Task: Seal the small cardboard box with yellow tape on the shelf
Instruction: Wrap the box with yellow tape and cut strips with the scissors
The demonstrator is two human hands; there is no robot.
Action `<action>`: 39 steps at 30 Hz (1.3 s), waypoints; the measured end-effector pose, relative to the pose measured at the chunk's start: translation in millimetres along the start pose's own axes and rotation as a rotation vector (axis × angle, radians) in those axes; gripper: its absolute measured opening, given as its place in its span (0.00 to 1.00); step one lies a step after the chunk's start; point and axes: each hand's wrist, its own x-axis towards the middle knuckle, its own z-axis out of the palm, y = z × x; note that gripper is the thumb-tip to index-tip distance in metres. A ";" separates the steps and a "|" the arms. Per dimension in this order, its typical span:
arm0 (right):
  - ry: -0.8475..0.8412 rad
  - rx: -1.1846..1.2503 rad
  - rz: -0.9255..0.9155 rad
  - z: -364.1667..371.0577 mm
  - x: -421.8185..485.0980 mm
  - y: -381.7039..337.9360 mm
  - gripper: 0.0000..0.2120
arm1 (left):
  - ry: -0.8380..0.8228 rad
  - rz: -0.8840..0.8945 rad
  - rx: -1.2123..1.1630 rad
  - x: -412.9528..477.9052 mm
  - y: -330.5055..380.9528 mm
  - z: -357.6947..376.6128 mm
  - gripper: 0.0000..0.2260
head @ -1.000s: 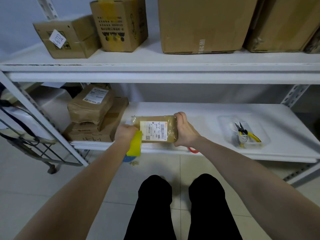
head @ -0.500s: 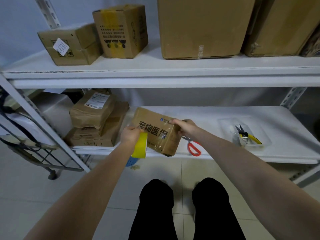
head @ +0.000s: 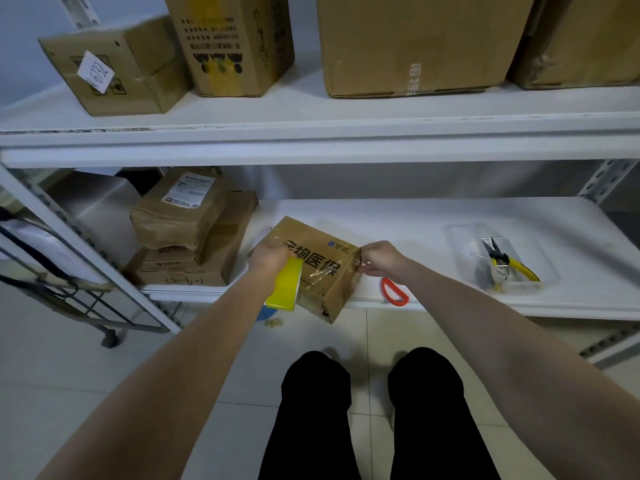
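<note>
A small cardboard box [head: 320, 275] with black printed characters lies tilted at the front edge of the lower white shelf [head: 433, 220], one corner hanging over the floor. My left hand [head: 268, 259] grips a yellow tape roll [head: 284, 285] against the box's left side. A glossy strip of tape runs across the box top. At the box's right corner my right hand [head: 379, 259] pinches the end of that strip.
Red-handled scissors [head: 394, 292] lie on the shelf just right of the box. A clear tray [head: 460, 233] holds yellow-handled pliers [head: 502, 263] further right. Brown parcels [head: 187, 230] are stacked at the left. Larger boxes [head: 412, 43] stand on the upper shelf. A wheeled cart [head: 62, 282] stands at the far left.
The box was turned from its labelled face to its printed face and laid down on the shelf. My right hand moved from gripping its side to pinching the tape end at its right corner.
</note>
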 end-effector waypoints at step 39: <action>0.200 -0.399 -0.079 8.0 -36.0 -9.5 0.13 | -0.299 -0.089 0.213 -37.1 5.6 16.0 0.05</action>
